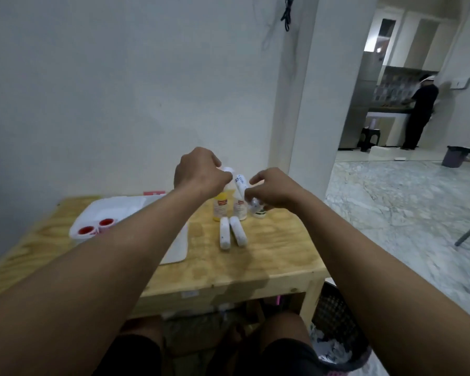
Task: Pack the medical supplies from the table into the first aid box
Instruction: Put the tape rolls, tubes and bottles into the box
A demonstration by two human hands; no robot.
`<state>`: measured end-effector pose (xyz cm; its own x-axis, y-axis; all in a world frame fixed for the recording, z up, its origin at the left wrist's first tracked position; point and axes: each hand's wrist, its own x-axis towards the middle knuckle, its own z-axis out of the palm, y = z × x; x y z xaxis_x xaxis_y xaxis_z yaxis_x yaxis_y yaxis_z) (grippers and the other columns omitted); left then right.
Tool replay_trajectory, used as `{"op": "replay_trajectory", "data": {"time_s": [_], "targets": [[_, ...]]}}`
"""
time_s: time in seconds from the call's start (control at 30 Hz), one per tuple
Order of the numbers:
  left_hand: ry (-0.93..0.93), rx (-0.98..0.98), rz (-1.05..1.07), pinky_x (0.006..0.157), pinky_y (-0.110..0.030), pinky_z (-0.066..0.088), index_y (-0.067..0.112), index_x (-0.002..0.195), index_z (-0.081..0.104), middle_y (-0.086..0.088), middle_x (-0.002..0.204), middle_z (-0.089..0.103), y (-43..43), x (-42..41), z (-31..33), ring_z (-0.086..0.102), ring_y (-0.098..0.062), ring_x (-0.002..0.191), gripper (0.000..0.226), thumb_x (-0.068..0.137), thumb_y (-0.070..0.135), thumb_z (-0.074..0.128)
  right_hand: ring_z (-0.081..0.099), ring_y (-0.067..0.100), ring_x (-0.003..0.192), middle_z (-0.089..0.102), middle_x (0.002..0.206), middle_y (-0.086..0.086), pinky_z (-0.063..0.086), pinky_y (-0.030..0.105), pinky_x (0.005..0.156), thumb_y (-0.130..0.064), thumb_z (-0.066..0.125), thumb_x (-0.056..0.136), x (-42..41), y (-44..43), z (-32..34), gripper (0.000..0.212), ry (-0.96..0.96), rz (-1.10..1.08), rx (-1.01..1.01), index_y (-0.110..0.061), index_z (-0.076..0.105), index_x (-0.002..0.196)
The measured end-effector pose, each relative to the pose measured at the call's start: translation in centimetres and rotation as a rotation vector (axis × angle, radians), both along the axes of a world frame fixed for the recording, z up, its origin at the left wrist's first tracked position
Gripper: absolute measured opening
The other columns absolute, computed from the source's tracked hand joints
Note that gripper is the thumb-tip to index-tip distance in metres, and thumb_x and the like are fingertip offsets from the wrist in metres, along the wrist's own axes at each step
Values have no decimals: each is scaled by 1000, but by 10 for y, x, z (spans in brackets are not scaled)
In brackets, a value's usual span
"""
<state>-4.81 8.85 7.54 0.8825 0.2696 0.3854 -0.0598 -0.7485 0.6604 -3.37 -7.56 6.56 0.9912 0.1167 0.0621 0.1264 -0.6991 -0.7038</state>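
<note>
Above the far side of the wooden table (255, 267), my right hand (272, 191) is shut on a tilted white roll with blue print (240, 183). My left hand (198, 172) is closed beside it, pinching a second white piece (227, 170) that is mostly hidden by the fingers. Below the hands stand a yellow bottle (219, 210), a white bottle (240, 211) and a small clear bottle (259, 211). Two white rolls (224, 234) (238, 231) lie side by side in front of them. The open white first aid box (106, 207) sits at the left and holds two red-topped items (87, 230) (107, 222).
The box's white lid (178, 248) lies flat under my left forearm. A wall runs right behind the table. A dark basket (337, 329) stands on the floor by the table's right leg. Another person (419, 112) stands far off in the room at the right.
</note>
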Motion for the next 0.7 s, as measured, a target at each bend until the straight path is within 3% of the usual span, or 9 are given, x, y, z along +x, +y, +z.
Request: {"op": "replay_trajectory", "data": {"time_s": [0.1,0.2,0.27,0.37,0.6,0.7], "targets": [[38,-38,55,72,-26,45,16,103,77,-4,102,73,39,-14,11,67,-23,90,33,73,30,81,59,23,66,63,77,15,56,34,60,-10,74,73,-2,29,14,28,18,53,13,7,73,95],[80,-83,82,60,-23,44,15,82,79,3,78,73,77,-24,17,61,-11,67,14,72,25,81,61,23,69,66,80,14,56,30,58,-11,76,74,-4,59,22,25,31,91,44,4,75,94],[107,-104,104,63,-25,50,13,77,79,4,68,71,103,-31,19,63,-11,69,13,71,23,81,62,21,69,66,80,13,56,30,60,-11,78,73,-5,83,25,26,43,128,54,2,74,95],[147,-128,154,74,-29,56,11,80,79,-1,71,75,140,-38,18,68,-16,82,13,70,20,81,64,17,66,67,79,10,55,26,56,-9,77,75,-8,117,26,25,56,183,41,1,73,98],[181,-180,236,57,-23,45,12,84,76,3,60,69,195,-41,-10,62,-7,68,15,73,18,83,70,18,74,75,98,17,60,29,64,-11,78,77,-9,181,14,28,81,269,-30,3,73,100],[220,-148,259,59,-23,48,12,82,78,2,64,71,207,-35,-20,64,-9,68,15,71,19,84,70,22,76,75,98,20,62,31,66,-13,79,78,-7,199,8,29,89,278,-59,5,73,100]]}}
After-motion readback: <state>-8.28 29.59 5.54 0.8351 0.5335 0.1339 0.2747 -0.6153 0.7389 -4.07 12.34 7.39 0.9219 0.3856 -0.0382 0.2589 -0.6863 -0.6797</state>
